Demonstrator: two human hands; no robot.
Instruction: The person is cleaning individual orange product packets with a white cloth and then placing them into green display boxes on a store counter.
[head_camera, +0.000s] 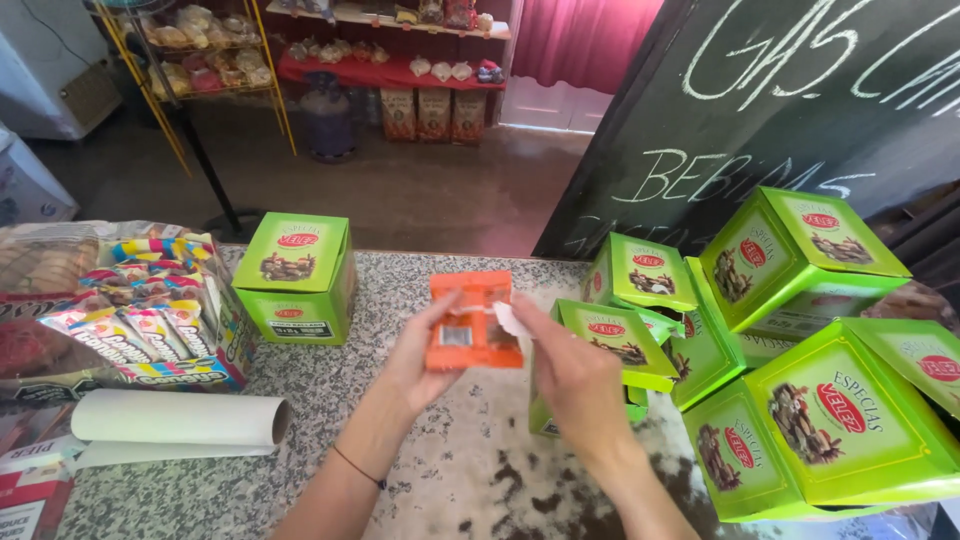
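Left hand (425, 355) grips flat orange plastic packet (472, 322) by its edge; right hand (565, 365) pinches small white tab (510, 320); packet likely light, pliable, slippery.

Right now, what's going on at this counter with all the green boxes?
A person stands at a speckled stone counter holding a small orange packet in both hands. The left hand has it in its grip from the side, while the right hand pinches a small white tab at its edge. Green cartons are piled to the right, one green carton stands alone to the left, beside a box of colourful sweets and a white paper roll.
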